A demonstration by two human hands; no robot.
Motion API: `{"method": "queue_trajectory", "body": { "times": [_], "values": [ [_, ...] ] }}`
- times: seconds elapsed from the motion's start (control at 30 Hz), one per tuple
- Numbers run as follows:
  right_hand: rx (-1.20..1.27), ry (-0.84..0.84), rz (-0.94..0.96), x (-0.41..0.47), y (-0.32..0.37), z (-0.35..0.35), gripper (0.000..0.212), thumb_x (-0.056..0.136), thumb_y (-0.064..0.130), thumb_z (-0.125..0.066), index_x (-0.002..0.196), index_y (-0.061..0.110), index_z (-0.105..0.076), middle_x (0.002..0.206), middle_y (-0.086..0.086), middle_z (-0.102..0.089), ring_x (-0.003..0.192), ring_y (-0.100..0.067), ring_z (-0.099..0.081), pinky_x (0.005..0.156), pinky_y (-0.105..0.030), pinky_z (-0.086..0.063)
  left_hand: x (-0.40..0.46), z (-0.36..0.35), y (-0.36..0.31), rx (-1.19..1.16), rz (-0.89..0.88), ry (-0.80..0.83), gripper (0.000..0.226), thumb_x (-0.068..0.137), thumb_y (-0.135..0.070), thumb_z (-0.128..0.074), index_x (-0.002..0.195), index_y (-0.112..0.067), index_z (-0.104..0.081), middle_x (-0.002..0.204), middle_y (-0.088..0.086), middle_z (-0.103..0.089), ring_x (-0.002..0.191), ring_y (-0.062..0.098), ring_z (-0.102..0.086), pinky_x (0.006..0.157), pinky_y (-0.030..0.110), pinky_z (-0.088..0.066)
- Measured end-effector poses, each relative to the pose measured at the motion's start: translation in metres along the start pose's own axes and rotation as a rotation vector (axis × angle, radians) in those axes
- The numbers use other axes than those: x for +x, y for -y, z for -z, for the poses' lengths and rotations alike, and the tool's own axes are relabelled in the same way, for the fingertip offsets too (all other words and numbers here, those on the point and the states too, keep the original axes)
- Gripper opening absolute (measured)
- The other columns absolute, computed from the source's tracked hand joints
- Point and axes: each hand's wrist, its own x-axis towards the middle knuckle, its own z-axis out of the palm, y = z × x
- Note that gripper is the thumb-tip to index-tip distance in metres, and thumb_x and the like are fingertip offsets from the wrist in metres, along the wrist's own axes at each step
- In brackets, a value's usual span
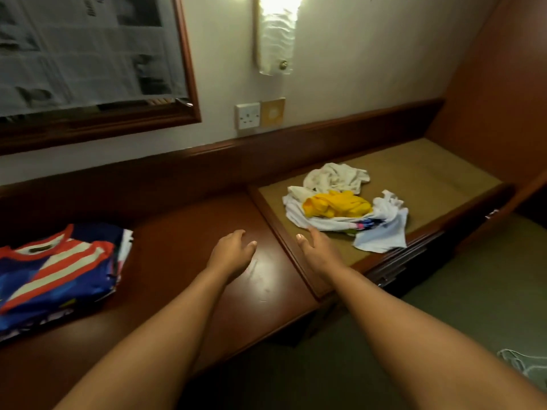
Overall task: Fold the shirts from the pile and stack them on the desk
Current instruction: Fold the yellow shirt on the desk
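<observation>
A loose pile of shirts lies on the lower olive-topped surface (438,179) at the right: a cream shirt (336,176) at the back, a yellow shirt (337,205) in the middle and a white printed shirt (381,229) in front. A stack of folded shirts (56,270), blue with red and white stripes on top, rests on the brown desk (177,232) at the left. My left hand (232,254) hovers empty over the desk's middle, fingers apart. My right hand (318,251) is open, its fingertips just short of the white shirt's near edge.
A framed mirror (88,54) covered with newspaper hangs on the wall at the left. A wall lamp (276,34) and a power socket (248,116) sit above the desk. Green floor (444,321) lies below at the right, with a pale cloth (524,363) at its edge.
</observation>
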Motion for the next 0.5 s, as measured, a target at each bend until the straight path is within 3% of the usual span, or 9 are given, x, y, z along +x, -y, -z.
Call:
{"method": "queue_trajectory", "body": {
  "times": [0.2, 0.5],
  "values": [
    [-0.035, 0.006, -0.022, 0.026, -0.06, 0.055, 0.057, 0.099, 0.045, -0.041, 0.145, 0.012, -0.037, 0.147, -0.011, -0.043, 0.134, -0.029, -0.04, 0.106, -0.04, -0.036, 0.03, -0.044, -0.07, 0.025, -0.047, 0.054, 0.057, 0.097, -0.042, -0.046, 0.143, -0.011, -0.038, 0.144, 0.009, -0.045, 0.131, 0.027, -0.042, 0.103, 0.037, -0.039],
    [-0.065, 0.035, -0.023, 0.109, -0.115, 0.1, 0.051, 0.1, 0.044, -0.041, 0.138, 0.011, -0.044, 0.14, -0.013, -0.049, 0.126, -0.031, -0.047, 0.1, -0.044, -0.042, 0.127, -0.085, -0.115, 0.097, -0.087, 0.095, 0.056, 0.095, -0.039, -0.049, 0.142, -0.009, -0.041, 0.14, 0.013, -0.049, 0.128, 0.03, -0.045, 0.1, 0.039, -0.043]
  ]
}}
